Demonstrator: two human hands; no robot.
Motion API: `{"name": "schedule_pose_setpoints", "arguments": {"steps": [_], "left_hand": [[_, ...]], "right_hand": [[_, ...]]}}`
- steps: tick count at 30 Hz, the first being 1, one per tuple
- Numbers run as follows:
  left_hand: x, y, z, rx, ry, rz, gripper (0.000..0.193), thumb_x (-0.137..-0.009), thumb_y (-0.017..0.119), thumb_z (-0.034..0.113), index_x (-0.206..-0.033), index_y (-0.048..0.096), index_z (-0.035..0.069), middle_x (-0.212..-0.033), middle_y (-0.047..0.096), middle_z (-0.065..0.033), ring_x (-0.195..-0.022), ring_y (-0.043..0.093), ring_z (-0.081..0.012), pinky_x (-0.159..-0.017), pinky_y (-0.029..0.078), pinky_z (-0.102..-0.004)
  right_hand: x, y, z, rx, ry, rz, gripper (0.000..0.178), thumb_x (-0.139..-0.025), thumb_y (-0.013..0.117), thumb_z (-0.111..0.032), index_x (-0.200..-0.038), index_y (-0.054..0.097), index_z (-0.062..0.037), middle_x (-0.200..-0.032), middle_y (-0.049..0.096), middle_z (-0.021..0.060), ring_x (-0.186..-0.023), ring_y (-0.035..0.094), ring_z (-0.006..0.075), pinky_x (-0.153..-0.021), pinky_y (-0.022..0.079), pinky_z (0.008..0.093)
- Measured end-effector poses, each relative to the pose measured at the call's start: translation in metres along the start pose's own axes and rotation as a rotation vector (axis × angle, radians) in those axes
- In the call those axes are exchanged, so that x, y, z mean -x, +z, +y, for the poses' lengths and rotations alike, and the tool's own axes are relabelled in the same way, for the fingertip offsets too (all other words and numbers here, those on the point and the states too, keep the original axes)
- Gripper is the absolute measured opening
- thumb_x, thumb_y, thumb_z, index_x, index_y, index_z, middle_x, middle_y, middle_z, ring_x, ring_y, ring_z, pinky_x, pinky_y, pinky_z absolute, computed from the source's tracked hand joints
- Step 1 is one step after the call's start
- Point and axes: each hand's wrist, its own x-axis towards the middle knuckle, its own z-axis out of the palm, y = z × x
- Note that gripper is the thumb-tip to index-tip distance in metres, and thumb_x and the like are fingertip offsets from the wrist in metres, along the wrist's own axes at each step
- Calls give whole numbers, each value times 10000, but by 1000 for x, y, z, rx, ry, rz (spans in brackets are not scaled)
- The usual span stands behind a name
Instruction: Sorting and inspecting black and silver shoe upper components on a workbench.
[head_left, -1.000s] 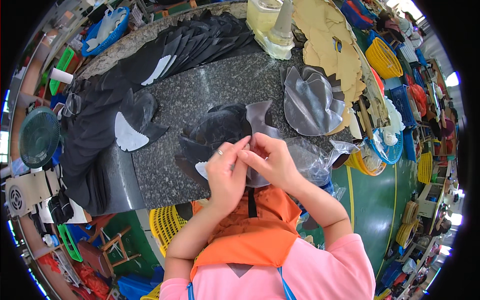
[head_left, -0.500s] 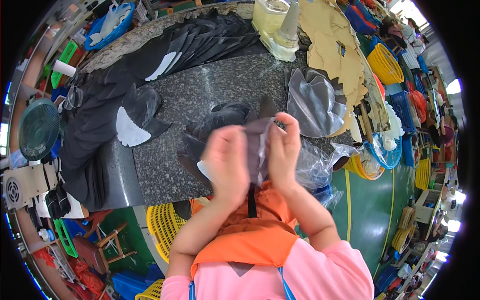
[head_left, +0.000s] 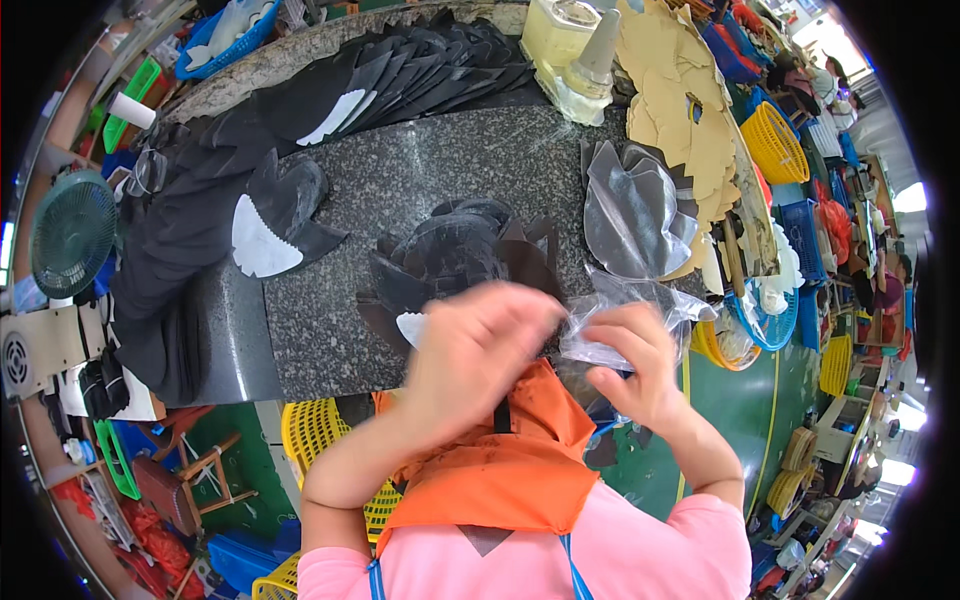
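Clock directions run from between the hands, twelve lying away from the wearer.

Left hand [head_left: 478, 345]: bare, blurred, fingers lying close together and pointing to two o'clock; whether anything is pinched beneath them cannot be told. It sits over the near edge of the dark piled pieces.

Right hand [head_left: 640, 362]: bare, fingers curled, thumb apart from the forefinger, a gap showing between. It overlaps the clear plastic bag [head_left: 672, 302]; contact cannot be told.

Dark piled pieces [head_left: 445, 250]: one heap, black and dark brown, curved and pointed shapes, at eleven o'clock, just beyond the left hand. A small white patch shows at its lower left.

Glossy dark pieces [head_left: 635, 215]: stacked, petal-edged, at one o'clock.

Cut piece with white panel [head_left: 265, 240]: black, panel saw-toothed, at ten o'clock, well apart from the hands.

Overlapping black pieces [head_left: 185, 255]: a long fanned row, curving from nine o'clock round to nearly twelve.

Yellowish container [head_left: 558, 32]: at twelve o'clock, a grey cone [head_left: 600, 50] upright just beside it.

Tan sheets [head_left: 675, 95]: irregular, layered, at one o'clock beyond the glossy stack.

Speckled tabletop [head_left: 345, 345]: dark stone, beneath the heap.

Orange apron [head_left: 490, 490]: on the wearer, at six o'clock.

Yellow basket [head_left: 312, 428]: slotted, at eight o'clock, below the table edge.

Green fan [head_left: 72, 235]: round, between nine and ten, farthest out.
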Motion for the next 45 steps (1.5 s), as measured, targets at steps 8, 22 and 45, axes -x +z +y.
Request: {"name": "schedule_pose_setpoints", "arguments": {"steps": [8,22,45], "left_hand": [[36,-2,-20,-134,243,524,713,-798,707,428,-1339,390,89,-1040,526,-57,-1009,556,-186,-861,482,-354],[45,-62,-64,-550,-76,404,151,-878,605,108,-798,620,-19,-698,610,-52,-673,519,-158,-622,418,-293],[30,-8,-80,-1010,267,-140,570,-729,725,342,-1259,574,199,-1489,318,-100,-1356,264,-420,-1073,195,-630]], "right_hand": [[-14,20,-24,-1706,526,-57,532,-857,591,-188,-1313,417,23,-1246,542,162,-1162,543,271,-998,430,423],[-37,75,-21,-713,436,187,131,-857,662,-79,-936,656,25,-791,678,43,-709,611,71,-629,483,217],[-71,65,16,-317,456,176,153,-801,685,-104,-813,594,19,-568,569,108,-513,602,153,-493,463,313]]}}
